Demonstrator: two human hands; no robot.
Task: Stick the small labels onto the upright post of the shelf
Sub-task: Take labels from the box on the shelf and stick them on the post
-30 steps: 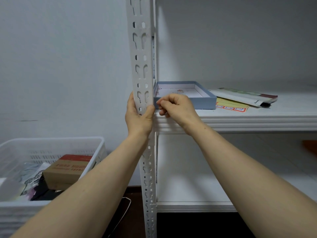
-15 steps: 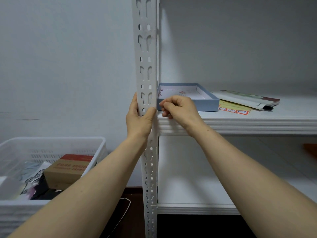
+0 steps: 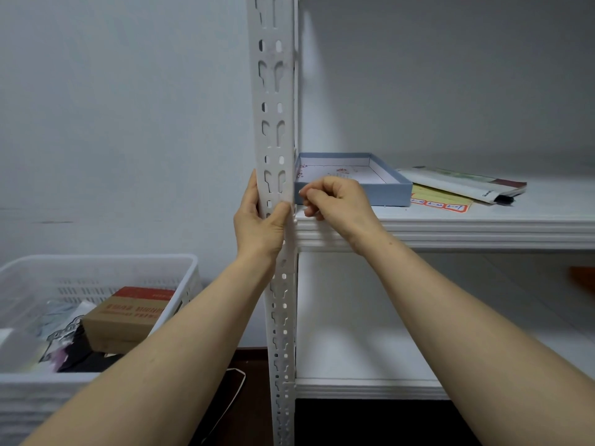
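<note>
Presently listing, largest first.

Shelf (image 3: 450,233): white, standing against the wall, its boards running off to the right.
Post (image 3: 273,91): perforated, running straight up and down at the shelf's left front corner, directly ahead of both hands.
Basket (image 3: 96,262): white plastic, sitting low at left, well apart from the post; holding a cardboard box (image 3: 128,313) and dark oddments too jumbled to name.
Blue box (image 3: 386,193): open, lying on the upper board just beside the post; holding printed paper.
Packet (image 3: 460,185) and yellow label sheet (image 3: 441,201): lying right of the blue box, the sheet partly under the packet.
Left hand (image 3: 259,223): gripping the post, thumb crossing its front face.
Right hand (image 3: 338,204): fingertips (image 3: 306,193) pinching together just right of the post. A label between them is likely but too small to make out. The next move is probably calling for a short leftward press onto the post.
</note>
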